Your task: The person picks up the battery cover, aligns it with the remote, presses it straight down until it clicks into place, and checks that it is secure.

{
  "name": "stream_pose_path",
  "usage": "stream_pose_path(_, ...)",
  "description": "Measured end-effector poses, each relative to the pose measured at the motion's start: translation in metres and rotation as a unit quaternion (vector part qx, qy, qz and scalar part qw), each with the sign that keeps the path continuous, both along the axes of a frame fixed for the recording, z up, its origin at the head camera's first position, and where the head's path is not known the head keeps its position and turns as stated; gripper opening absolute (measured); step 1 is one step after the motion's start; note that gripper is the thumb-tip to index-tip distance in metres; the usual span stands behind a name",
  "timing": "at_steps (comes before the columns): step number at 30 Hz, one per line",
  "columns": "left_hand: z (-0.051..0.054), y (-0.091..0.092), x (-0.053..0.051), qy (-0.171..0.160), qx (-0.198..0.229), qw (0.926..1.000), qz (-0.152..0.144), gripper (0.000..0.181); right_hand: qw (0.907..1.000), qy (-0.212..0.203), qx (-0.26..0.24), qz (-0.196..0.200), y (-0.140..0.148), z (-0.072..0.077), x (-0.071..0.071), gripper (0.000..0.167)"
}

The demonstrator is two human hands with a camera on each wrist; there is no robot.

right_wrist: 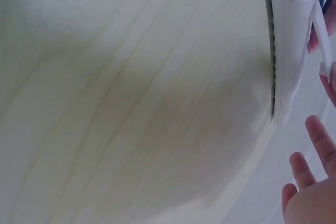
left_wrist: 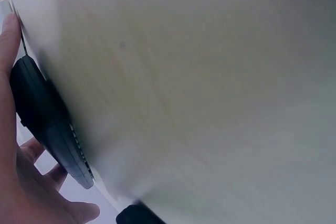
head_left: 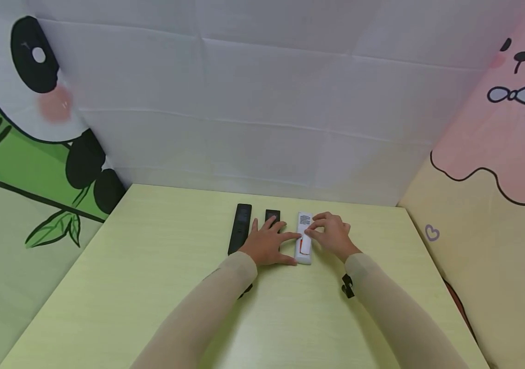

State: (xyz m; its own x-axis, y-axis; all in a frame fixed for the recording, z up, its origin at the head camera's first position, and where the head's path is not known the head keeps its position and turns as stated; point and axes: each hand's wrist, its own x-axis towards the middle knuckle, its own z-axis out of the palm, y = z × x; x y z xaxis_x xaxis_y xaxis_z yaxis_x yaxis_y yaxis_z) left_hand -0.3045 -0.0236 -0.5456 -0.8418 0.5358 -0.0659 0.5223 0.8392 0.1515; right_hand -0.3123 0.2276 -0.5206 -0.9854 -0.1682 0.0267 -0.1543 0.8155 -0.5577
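A white remote control [head_left: 304,219] lies button side down on the table. In the right wrist view its battery cover [right_wrist: 321,34] stands tilted up from the back, and my right hand [head_left: 332,236] pinches the cover's free end. An orange-red strip shows beside the cover in the head view; what it is, I cannot tell. My left hand [head_left: 266,245] has its fingers spread, with the index finger and thumb touching the white remote's left side. Under that hand lies a small black remote [head_left: 273,213], partly hidden. A longer black remote [head_left: 240,225] is just left of it.
The pale wooden table [head_left: 161,266] runs up to a white cloth backdrop [head_left: 262,102]. Printed cartoon panels stand at the left and right. Dark straps show at both wrists.
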Motion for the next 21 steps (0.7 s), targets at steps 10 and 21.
stream_pose_path(10, -0.0039, -0.001, -0.0016, 0.002, 0.002, 1.0, 0.0, 0.089, 1.0, -0.004, -0.001, -0.001, -0.0026, 0.0, 0.0012, 0.021)
stream_pose_path(21, -0.001, 0.0014, 0.0003, -0.004, -0.002, 1.0, 0.005, 0.088, 1.0, -0.005, -0.001, 0.001, -0.0033, -0.0016, 0.0011, 0.021)
